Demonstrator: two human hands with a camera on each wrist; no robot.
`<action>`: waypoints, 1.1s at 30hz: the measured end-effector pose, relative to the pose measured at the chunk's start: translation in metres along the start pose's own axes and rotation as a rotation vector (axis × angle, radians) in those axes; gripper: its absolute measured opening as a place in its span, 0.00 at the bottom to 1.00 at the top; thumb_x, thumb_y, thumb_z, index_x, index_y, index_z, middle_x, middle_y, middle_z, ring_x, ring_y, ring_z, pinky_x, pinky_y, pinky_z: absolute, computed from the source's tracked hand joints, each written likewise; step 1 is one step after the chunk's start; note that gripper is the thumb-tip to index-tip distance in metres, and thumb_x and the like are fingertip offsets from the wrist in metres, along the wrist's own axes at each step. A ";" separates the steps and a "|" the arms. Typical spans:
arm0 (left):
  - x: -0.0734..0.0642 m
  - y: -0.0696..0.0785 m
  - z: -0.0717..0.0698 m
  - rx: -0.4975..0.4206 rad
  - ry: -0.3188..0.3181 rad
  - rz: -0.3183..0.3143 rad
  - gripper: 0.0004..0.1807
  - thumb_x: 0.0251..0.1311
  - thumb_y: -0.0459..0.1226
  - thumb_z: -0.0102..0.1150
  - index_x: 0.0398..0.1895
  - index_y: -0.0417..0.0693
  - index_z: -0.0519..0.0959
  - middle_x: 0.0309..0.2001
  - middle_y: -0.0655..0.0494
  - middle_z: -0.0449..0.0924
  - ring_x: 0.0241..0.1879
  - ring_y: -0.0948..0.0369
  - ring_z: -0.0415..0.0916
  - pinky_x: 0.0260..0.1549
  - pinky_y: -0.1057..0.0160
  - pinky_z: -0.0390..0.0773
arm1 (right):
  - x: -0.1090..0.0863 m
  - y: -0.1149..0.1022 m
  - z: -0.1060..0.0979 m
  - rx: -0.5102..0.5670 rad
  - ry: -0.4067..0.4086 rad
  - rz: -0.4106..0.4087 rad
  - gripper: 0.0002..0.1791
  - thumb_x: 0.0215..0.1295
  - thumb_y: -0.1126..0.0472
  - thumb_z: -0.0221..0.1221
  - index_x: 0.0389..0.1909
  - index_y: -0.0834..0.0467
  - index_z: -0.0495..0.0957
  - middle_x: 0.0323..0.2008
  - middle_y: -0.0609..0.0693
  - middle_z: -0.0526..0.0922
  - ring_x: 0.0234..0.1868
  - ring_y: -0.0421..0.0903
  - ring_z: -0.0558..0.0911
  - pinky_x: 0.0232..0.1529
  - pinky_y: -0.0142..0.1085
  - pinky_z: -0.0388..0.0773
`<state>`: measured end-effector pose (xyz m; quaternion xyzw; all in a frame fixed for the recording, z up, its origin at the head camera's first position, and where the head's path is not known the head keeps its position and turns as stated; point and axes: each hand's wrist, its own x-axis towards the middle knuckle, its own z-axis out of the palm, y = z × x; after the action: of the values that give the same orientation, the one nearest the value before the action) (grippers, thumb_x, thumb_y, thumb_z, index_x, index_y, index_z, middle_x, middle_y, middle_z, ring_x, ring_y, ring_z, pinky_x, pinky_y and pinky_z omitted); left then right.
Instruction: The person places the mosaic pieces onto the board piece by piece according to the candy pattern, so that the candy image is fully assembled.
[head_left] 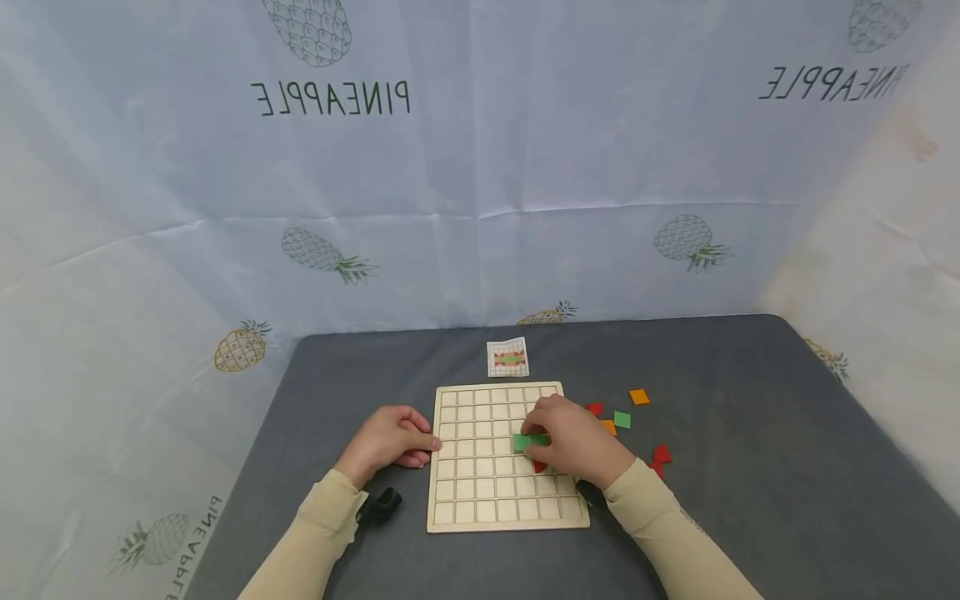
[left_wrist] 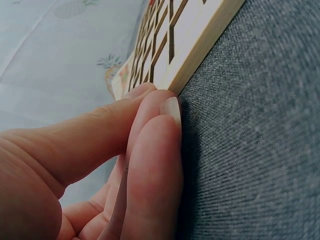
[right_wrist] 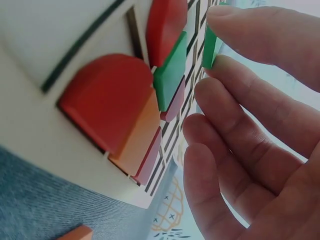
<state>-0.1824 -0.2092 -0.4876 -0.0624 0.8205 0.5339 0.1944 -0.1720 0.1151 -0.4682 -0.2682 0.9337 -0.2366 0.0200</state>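
My right hand (head_left: 573, 437) is over the right half of a pale wooden grid board (head_left: 465, 489). Between its thumb and index finger it pinches a green tile (right_wrist: 211, 47), seen edge-on in the right wrist view. Close by on the grid sit another green tile (right_wrist: 170, 72), a large red tile (right_wrist: 107, 102), an orange tile (right_wrist: 139, 132) and further red tiles, partly hidden by the hand in the head view. At the board's left edge, my left hand (head_left: 390, 442) holds the rim, thumb on top and index finger against the side.
Behind the board lies a small pattern card (head_left: 507, 357) with a red and green figure on a grid. Loose tiles are scattered right of the board: an orange tile (head_left: 639, 397), a green tile (head_left: 622, 419), a red tile (head_left: 662, 453) and others. Everything rests on a dark grey table (head_left: 750, 467).
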 end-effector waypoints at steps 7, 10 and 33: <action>0.000 0.001 0.001 0.003 -0.001 0.002 0.21 0.54 0.38 0.85 0.44 0.41 0.82 0.31 0.47 0.89 0.27 0.59 0.88 0.31 0.58 0.91 | -0.002 0.002 0.002 -0.009 0.009 -0.029 0.08 0.61 0.60 0.78 0.39 0.49 0.89 0.36 0.40 0.82 0.40 0.38 0.76 0.39 0.32 0.81; 0.001 0.001 0.000 0.004 0.003 0.004 0.20 0.54 0.38 0.85 0.43 0.41 0.82 0.31 0.47 0.89 0.26 0.59 0.88 0.30 0.58 0.91 | -0.001 0.002 0.002 -0.024 0.018 -0.040 0.09 0.61 0.61 0.79 0.40 0.51 0.89 0.36 0.42 0.83 0.41 0.38 0.76 0.39 0.33 0.81; -0.001 0.002 0.000 0.005 0.010 -0.007 0.21 0.53 0.37 0.86 0.43 0.41 0.83 0.31 0.47 0.88 0.26 0.60 0.88 0.29 0.59 0.91 | -0.005 0.011 -0.014 -0.004 0.019 0.091 0.06 0.64 0.58 0.78 0.40 0.50 0.90 0.37 0.42 0.84 0.41 0.41 0.77 0.38 0.33 0.81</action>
<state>-0.1820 -0.2089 -0.4856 -0.0674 0.8226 0.5309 0.1924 -0.1751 0.1322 -0.4612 -0.2232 0.9455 -0.2360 0.0216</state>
